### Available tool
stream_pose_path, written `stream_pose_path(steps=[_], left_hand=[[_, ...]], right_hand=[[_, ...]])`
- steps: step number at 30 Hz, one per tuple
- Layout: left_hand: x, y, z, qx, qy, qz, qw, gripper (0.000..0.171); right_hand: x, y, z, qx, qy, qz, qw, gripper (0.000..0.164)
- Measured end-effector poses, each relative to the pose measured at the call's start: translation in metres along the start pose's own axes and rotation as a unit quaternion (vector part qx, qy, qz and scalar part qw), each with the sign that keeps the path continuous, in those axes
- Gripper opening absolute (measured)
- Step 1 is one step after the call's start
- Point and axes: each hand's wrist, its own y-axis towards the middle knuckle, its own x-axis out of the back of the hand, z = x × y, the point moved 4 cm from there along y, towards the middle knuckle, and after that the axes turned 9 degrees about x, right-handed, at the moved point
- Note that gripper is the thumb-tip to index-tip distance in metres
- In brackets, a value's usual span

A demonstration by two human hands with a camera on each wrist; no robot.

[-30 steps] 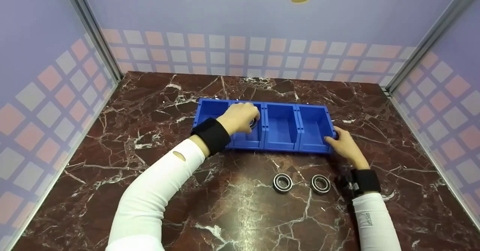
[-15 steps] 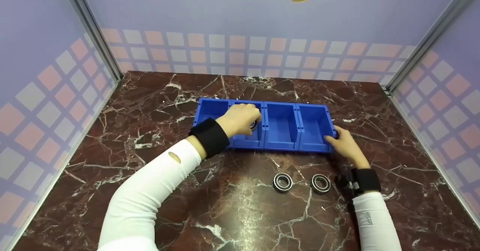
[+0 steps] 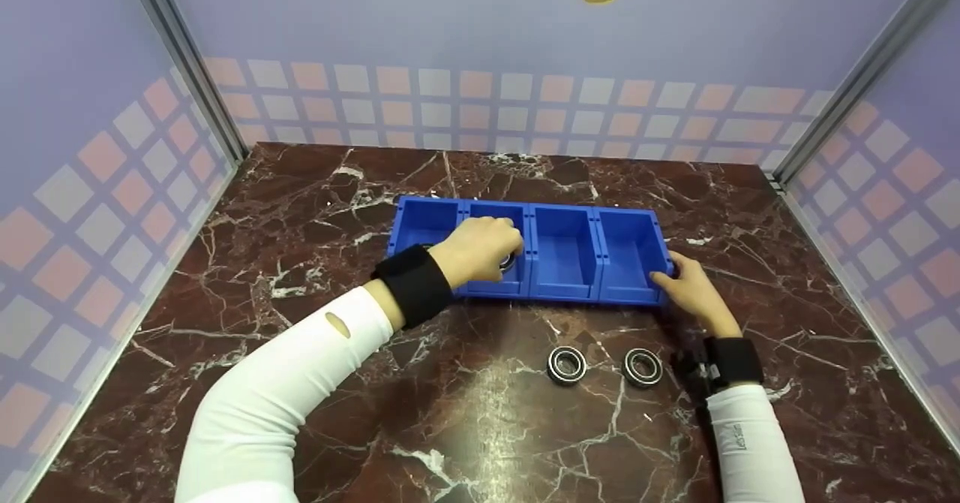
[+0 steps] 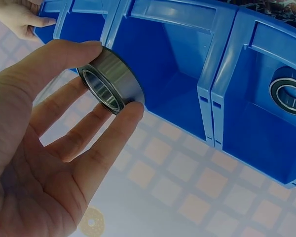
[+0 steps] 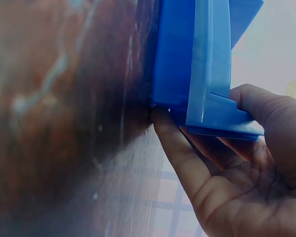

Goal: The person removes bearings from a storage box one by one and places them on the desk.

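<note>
My left hand (image 3: 480, 249) pinches a ball bearing (image 4: 117, 80) between thumb and fingertips, over the second compartment from the left of a blue four-part storage bin (image 3: 564, 292). In the left wrist view the bearing is tilted, its steel outer side showing between black edges. Another bearing (image 4: 281, 81) lies in the leftmost compartment, mostly hidden by my hand in the head view. My right hand (image 3: 694, 290) grips the bin's right end, thumb at the rim and fingers along the outside and underneath. The two right compartments hold nothing.
Two more bearings, a left one (image 3: 554, 372) and a right one (image 3: 631, 376), lie flat on the dark red marbled table (image 3: 420, 413) in front of the bin. Patterned panels with grey metal posts (image 3: 180, 52) enclose the back and sides.
My left hand, still holding the bearing, has come slightly down and toward me, and its forearm has swung left. The bearing in the leftmost compartment now partly shows. My right hand stays put.
</note>
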Motion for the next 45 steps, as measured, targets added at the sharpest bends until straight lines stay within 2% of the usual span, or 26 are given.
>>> stream_pose_path(steps=[8,15,20,31,32,38,39,45], left_hand=[[-0.002,-0.009,-0.006,-0.030,0.004,-0.013,0.9995,0.025],[-0.003,-0.018,-0.009,-0.034,-0.016,0.006,0.9993,0.035],[-0.005,-0.024,-0.011,-0.046,-0.027,0.006,0.9986,0.039],[-0.014,-0.037,-0.013,-0.067,-0.061,0.008,0.9959,0.040],[-0.023,-0.032,-0.007,-0.072,-0.065,-0.003,0.9953,0.041],[-0.028,-0.037,-0.008,-0.066,-0.067,-0.012,0.9955,0.040],[-0.020,-0.044,-0.014,-0.061,-0.066,-0.004,0.9959,0.039],[-0.023,-0.050,-0.018,-0.067,-0.067,-0.006,0.9954,0.040]], right_hand=[[0.000,-0.001,0.000,-0.003,0.000,-0.003,1.000,0.040],[0.001,0.000,0.000,0.006,0.002,-0.001,1.000,0.041],[0.000,0.000,0.001,0.009,-0.003,-0.001,1.000,0.041],[0.000,0.002,-0.002,0.002,0.001,0.003,1.000,0.044],[0.000,0.001,-0.002,0.002,-0.001,0.002,1.000,0.043],[0.001,0.000,0.001,0.007,-0.005,0.001,1.000,0.042],[0.001,0.000,0.001,0.008,-0.003,0.000,1.000,0.042],[0.002,0.000,0.001,0.005,-0.004,0.003,1.000,0.043]])
